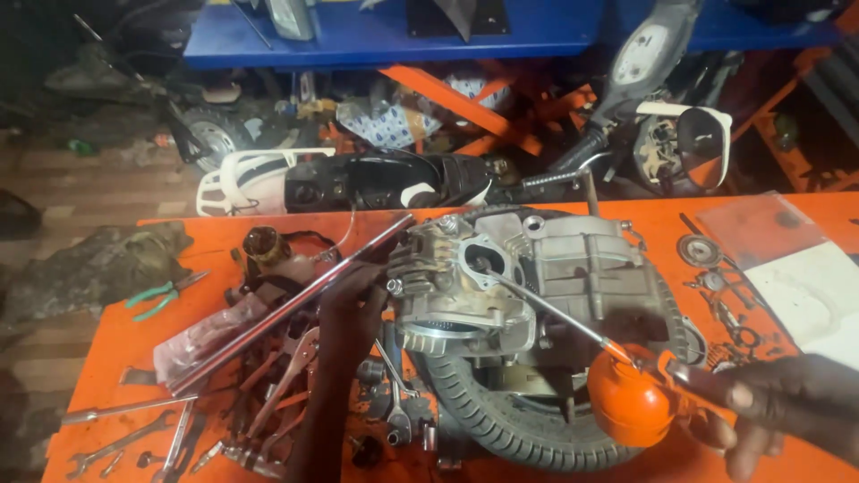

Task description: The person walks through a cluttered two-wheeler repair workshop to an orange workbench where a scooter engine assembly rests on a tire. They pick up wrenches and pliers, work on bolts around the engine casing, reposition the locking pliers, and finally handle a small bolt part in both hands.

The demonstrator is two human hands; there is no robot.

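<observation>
A grey metal engine (528,268) rests on a black tyre (501,420) on the orange workbench (116,340). My left hand (358,300) reaches up to the engine's finned cylinder head and touches its left side. My right hand (778,402) grips an orange oil can (631,402) at the lower right. The can's long thin spout (546,309) runs up and left, with its tip at a round opening in the engine's cover.
A long metal bar (286,309) lies diagonally left of the engine. Spanners, pliers and small tools are heaped at the lower left. Green-handled pliers (161,295) sit at the left edge. Small gears and a clear sheet lie at the right. Scooter parts crowd the floor behind.
</observation>
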